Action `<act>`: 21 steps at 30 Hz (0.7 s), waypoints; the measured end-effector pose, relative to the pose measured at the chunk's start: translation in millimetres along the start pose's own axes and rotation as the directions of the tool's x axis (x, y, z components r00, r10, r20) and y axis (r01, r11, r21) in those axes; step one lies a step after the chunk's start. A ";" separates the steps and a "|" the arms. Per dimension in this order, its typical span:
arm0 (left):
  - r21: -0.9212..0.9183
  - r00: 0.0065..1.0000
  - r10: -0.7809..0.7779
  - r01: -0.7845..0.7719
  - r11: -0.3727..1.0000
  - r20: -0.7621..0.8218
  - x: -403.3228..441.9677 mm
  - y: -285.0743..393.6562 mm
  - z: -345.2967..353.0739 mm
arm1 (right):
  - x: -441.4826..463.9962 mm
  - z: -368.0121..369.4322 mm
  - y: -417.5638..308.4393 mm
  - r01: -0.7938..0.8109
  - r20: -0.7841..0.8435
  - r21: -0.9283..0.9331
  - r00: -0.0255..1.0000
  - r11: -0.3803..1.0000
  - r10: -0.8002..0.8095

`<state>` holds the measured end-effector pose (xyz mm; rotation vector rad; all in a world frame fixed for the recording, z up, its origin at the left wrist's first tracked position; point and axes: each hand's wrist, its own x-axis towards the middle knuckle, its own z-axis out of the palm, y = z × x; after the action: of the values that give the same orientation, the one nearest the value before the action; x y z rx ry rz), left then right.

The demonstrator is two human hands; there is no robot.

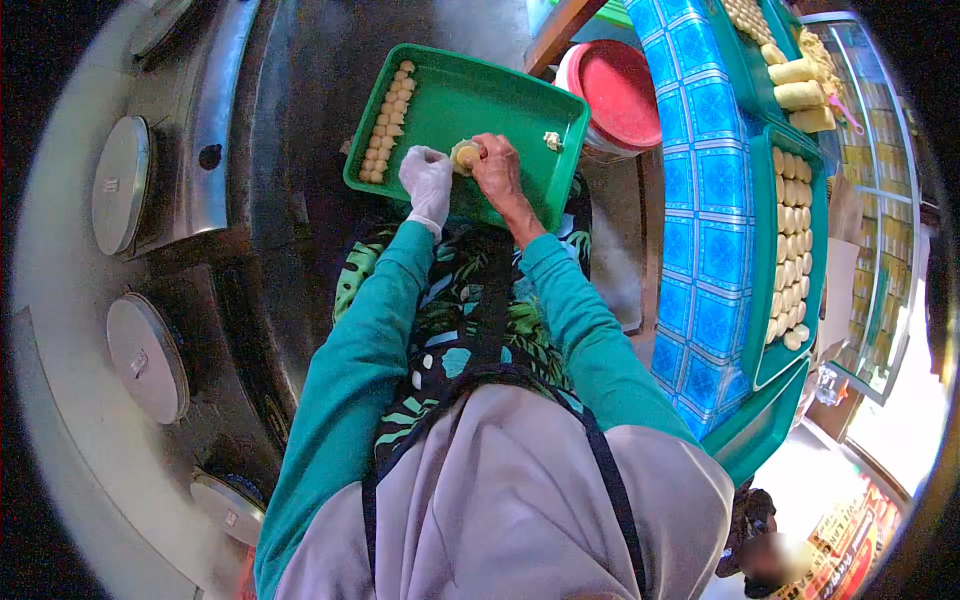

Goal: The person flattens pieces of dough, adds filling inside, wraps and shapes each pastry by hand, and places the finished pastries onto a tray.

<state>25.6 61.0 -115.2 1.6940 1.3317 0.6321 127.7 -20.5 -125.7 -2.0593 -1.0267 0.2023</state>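
Observation:
A green tray (480, 100) lies across the lap, with rows of small pale dough pieces (385, 125) along its left side. Over the tray's near part, my left hand (428, 184), in a white glove, has its fingers pressed together at the left edge of a round yellowish dough piece (465, 156). My bare right hand (497, 175) pinches that same piece from the right. Whether the gloved fingers hold anything else is hidden. A small pale lump (552, 141) sits at the tray's right side.
A red-lidded bucket (615, 95) stands behind the tray. To the right, a table with a blue checked cloth (705, 200) bears a green tray (763, 250) of round dough pieces. Round metal lids (122, 185) are at left. A person (750, 520) is partly visible at lower right.

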 end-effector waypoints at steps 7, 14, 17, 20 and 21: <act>-0.507 0.923 0.023 0.191 0.840 0.385 9.8 -5.9 -7.2 | 3.5 -9.3 -4.5 0.002 0.155 0.036 0.988 0.999 -0.008; 0.136 0.960 0.133 -0.170 0.976 0.247 10.4 6.7 -18.8 | 14.8 -15.3 -9.3 -0.011 0.117 0.058 0.993 0.998 0.004; 0.179 0.942 -0.010 -0.053 0.982 0.336 -1.9 8.1 -13.7 | 21.6 -17.2 5.3 0.000 0.162 0.115 0.987 0.993 -0.019; 0.132 0.960 -0.070 0.035 0.991 0.272 -11.5 17.3 -10.2 | 26.2 -22.4 13.5 -0.328 0.356 0.360 0.914 0.873 0.197; 0.065 0.979 -0.085 0.074 0.995 0.186 -12.9 15.4 -7.8 | 28.2 -25.2 11.3 -0.377 0.377 0.390 0.898 0.840 0.228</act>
<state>23.2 50.4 -96.5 1.6928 1.2850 0.3801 164.5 -18.9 -111.6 -1.7681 -0.7274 0.8864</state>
